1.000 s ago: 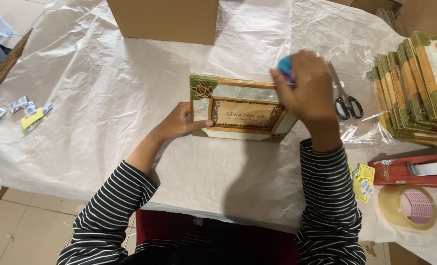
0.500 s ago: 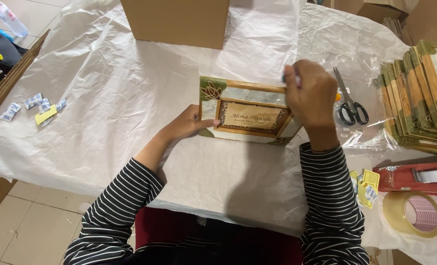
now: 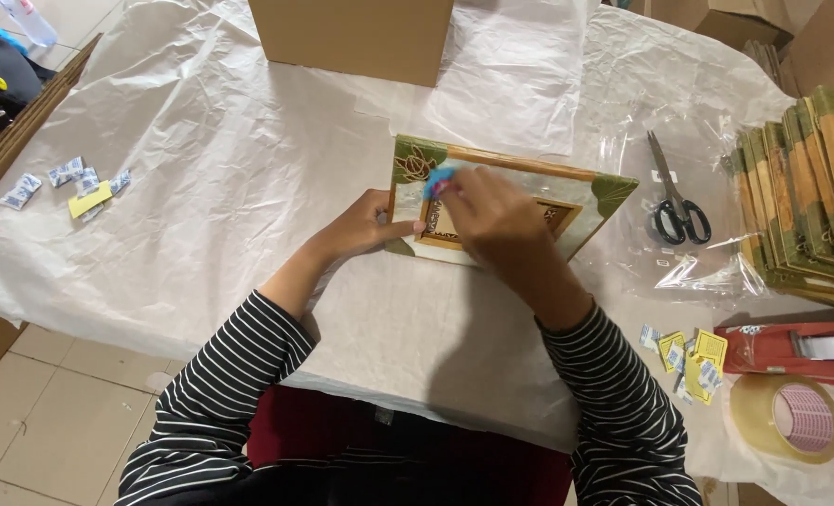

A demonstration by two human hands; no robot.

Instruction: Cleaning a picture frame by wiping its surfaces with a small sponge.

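picture frame (image 3: pixel 520 201) with green corners and wood trim lies flat on the white paper-covered table (image 3: pixel 211 234), mid-table. left hand (image 3: pixel 365 223) rests at the frame's left edge, fingers loosely curled, thumb pressed on the near left corner. right hand (image 3: pixel 496 223) is over the glass, fingers pinched narrow around a small blue cloth (image 3: pixel 440 180) touching the upper left of the frame. scissors (image 3: pixel 677 201) lie just right of the frame, stack of frames (image 3: pixel 810 201) beyond. tape roll (image 3: pixel 789 417) near right, cardboard box (image 3: pixel 351 37) behind.

crinkled matt white paper (image 3: pixel 229 215) covers the worktop. the picture frame (image 3: pixel 529 192) looks wooden with a glossy glass front. a soft blue cloth (image 3: pixel 440 180) rests on it. the scissors (image 3: pixel 676 192) have shiny metal blades, and clear glossy plastic film (image 3: pixel 707 272) lies beside them.
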